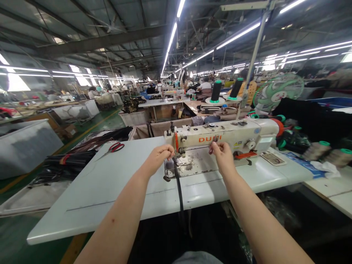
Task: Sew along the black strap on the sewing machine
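Observation:
A white sewing machine (198, 137) with orange lettering stands on a pale worktable (115, 183). My left hand (164, 152) is closed in a pinch beside the machine's needle end; whatever is between its fingers is hidden. Under the needle end lies a narrow black strap (179, 189), which runs toward me and hangs over the table's front edge. In front of the machine's arm my right hand (221, 152) is raised with its fingers pinched together, and I cannot make out what they hold. Red-handled scissors (117, 147) rest on the table to the left, apart from both hands.
Two black thread cones (216, 91) stand behind the machine. A green fan (277, 93) is at the right, with beige thread cones (317, 150) below it. Bundled black strips (70, 161) lie left of the table. Other people work farther back.

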`<state>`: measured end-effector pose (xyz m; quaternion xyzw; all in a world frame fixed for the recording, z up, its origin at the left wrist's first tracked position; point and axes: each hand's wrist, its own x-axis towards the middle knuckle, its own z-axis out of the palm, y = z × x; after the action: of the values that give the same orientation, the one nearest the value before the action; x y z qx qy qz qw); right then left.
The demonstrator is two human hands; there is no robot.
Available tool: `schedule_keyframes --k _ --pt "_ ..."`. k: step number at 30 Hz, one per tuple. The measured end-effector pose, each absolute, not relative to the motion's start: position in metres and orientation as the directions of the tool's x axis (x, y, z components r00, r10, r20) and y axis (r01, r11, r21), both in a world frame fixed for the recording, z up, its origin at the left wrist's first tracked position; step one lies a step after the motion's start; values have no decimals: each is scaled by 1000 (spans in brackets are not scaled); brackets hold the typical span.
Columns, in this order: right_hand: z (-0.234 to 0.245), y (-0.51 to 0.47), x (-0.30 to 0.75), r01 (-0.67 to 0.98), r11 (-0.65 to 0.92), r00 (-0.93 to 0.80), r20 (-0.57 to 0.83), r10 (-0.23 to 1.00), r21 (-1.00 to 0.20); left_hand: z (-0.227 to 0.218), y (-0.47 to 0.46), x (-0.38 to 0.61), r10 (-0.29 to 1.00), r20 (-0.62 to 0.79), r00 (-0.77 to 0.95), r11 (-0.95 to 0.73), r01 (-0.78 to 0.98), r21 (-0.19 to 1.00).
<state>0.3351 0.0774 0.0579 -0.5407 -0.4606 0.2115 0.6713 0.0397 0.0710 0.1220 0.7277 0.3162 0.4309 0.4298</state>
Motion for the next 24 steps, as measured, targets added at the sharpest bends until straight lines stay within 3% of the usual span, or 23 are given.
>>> schedule_keyframes --k 6,12,18,24 --pt "42 64 329 227 268 439 344 830 -936 107 68 30 830 405 385 -324 -258 910" --pt "10 41 285 395 104 246 214 945 -913 116 67 32 891 255 376 -228 -115 967" --pt "22 46 257 753 -15 113 107 988 -658 120 68 32 904 260 338 -253 -64 965" --pt "35 58 242 919 11 10 53 999 -394 123 58 33 901 285 329 -250 -143 958"
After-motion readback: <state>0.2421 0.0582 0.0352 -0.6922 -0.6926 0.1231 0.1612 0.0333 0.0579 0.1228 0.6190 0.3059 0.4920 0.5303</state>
